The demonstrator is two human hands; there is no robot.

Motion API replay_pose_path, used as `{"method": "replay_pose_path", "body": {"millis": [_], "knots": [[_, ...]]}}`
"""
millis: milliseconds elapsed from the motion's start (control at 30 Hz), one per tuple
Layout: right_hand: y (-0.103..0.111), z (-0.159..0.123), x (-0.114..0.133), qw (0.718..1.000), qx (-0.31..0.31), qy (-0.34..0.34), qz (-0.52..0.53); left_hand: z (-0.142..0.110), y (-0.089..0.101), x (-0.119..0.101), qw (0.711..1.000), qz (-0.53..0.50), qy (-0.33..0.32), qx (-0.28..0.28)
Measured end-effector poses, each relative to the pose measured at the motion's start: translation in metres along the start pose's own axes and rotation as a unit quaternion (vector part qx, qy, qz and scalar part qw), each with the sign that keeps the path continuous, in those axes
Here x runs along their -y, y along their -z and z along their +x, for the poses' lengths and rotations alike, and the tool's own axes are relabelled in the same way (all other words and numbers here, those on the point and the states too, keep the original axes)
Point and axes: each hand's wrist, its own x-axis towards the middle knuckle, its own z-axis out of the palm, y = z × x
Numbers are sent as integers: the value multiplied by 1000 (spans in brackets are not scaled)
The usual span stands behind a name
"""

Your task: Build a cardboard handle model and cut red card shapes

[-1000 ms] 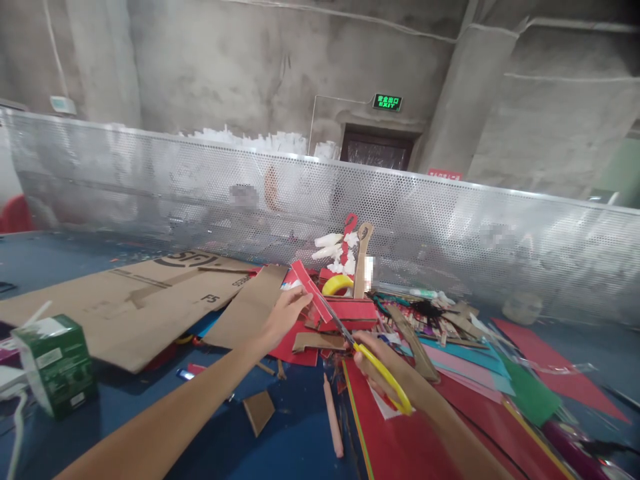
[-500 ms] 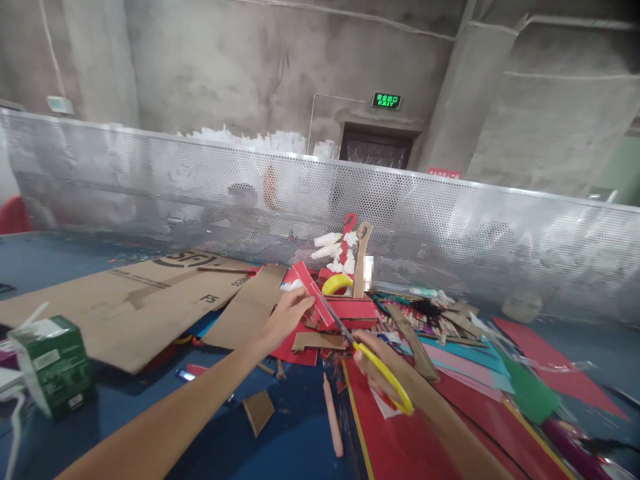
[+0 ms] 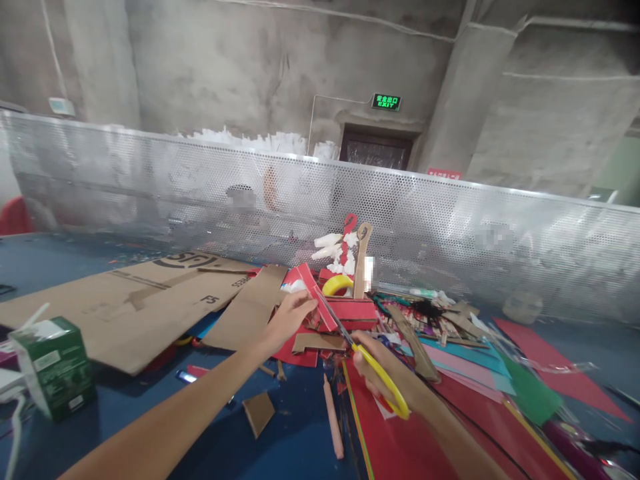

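A narrow red strip, paper or card [image 3: 306, 279], is pinched in my left hand [image 3: 293, 317] and held tilted above the cluttered table. My right hand [image 3: 373, 367] grips yellow-handled scissors [image 3: 383, 377]. Their metal blades point up and to the left and lie against the strip; whether they are parted is hard to make out. Just beyond the strip are a red-covered cardboard piece [image 3: 354, 311] and a yellow tape roll [image 3: 338, 285]. A cut cardboard piece [image 3: 315, 342] rests on red paper below the strip.
Flattened cardboard [image 3: 140, 307] covers the left side, behind a green box [image 3: 53, 367]. Coloured sheets [image 3: 470, 367] and a large red sheet [image 3: 415, 433] lie on the right. A pink pen-like stick [image 3: 333, 417] is in front. A perforated metal screen [image 3: 200, 193] borders the table's back.
The scissors' yellow handle and my right hand have shifted slightly. The red strip has moved a little to the right with my left hand.
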Motion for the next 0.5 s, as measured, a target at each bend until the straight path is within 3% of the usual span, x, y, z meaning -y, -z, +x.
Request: {"method": "replay_pose_path", "body": {"millis": [500], "knots": [[-1,-2,-3,1000,9,1,1,-1,0,-1,1000,-13,3,9]]}}
